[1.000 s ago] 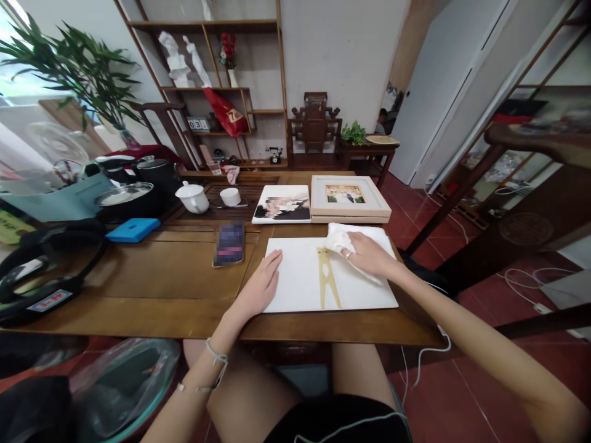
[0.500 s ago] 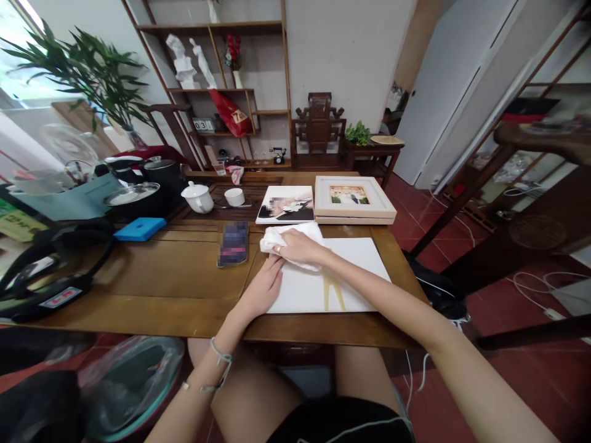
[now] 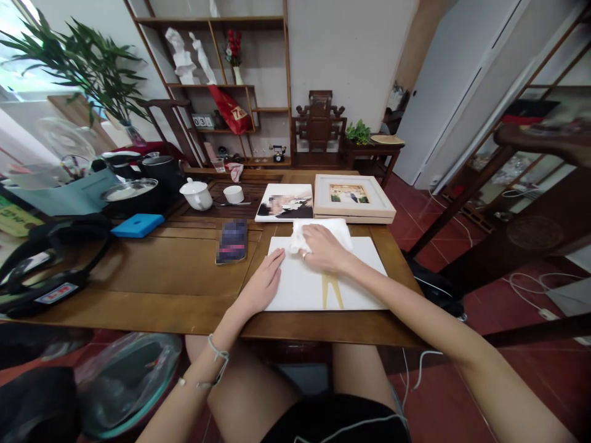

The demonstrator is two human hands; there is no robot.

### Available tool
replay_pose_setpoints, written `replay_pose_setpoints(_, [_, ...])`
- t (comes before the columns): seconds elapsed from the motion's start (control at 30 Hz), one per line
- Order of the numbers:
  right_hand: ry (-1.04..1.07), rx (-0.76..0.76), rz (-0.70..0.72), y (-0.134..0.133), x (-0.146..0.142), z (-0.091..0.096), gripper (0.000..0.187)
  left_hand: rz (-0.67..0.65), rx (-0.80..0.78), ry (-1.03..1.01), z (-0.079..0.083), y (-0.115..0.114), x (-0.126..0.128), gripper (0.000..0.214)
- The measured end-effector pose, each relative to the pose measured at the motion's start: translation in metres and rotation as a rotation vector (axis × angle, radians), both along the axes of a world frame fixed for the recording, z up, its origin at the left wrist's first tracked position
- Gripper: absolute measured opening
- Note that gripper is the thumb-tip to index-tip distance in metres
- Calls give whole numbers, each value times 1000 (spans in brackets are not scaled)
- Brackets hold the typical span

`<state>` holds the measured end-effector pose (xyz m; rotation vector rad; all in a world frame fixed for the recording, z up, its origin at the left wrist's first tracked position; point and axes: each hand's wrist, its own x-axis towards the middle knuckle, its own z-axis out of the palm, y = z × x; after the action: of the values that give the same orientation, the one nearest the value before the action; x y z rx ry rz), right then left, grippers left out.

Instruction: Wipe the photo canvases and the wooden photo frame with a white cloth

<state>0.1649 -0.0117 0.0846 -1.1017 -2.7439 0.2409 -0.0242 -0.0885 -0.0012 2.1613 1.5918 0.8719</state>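
Observation:
A white board (image 3: 295,289) lies flat near the table's front edge, with a yellowish A-shaped strip (image 3: 332,292) on its surface. My right hand (image 3: 323,247) presses a white cloth (image 3: 340,231) down on the board's far part, fingers bent over the fabric. My left hand (image 3: 264,280) rests along the board's left edge, fingers stretched out and holding nothing. Just beyond the board sit a photo print panel (image 3: 285,203) and a white-framed picture (image 3: 353,191), the latter on top of another flat frame.
A phone (image 3: 232,241) lies left of the board. Farther left are a blue box (image 3: 138,226), a black headset (image 3: 99,264), a white teapot (image 3: 196,194) and a white cup (image 3: 233,195). A lined bin (image 3: 133,381) stands below the table; a wooden chair (image 3: 521,227) is at right.
My right hand has slid the cloth to the right and slightly away across the board, parting from my left hand. My left hand has stayed at the board's left edge.

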Motion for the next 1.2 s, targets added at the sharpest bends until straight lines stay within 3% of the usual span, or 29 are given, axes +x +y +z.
replay_pose_setpoints(0.2, [-35, 35, 132, -96, -5, -22, 47, -78, 0, -38, 0, 1, -6, 47])
replay_pose_setpoints(0.3, [-32, 72, 197, -113, 2, -30, 49, -72, -2, -47, -2, 2, -7, 47])
replay_pose_setpoints(0.37, [-50, 53, 160, -99, 3, -31, 48, -79, 7, -47, -4, 2, -6, 48])
replay_pose_setpoints(0.53, [-89, 75, -3, -29, -8, -29, 53, -28, 8, -9, -3, 2, -1, 48])
replay_pose_setpoints(0.63, [-95, 77, -69, -15, -15, -27, 56, -9, 9, -10, 0, 2, 0, 47])
replay_pose_setpoints(0.73, [-105, 66, -39, -41, -14, -27, 55, -56, 17, -26, 0, 1, -2, 50])
replay_pose_setpoints(0.87, [-83, 96, 156, -102, 2, -32, 53, -59, 7, -21, -4, 1, -5, 50])
replay_pose_setpoints(0.97, [-43, 107, 245, -117, 16, -35, 54, -46, 15, 16, -5, 2, -4, 49])
replay_pose_setpoints(1.07, [-42, 45, 178, -86, 23, -38, 52, -25, 13, 37, -4, 1, -3, 48])
replay_pose_setpoints(1.2, [8, 14, 48, -14, 34, -45, 63, -11, -6, 45, -1, 1, -2, 48])
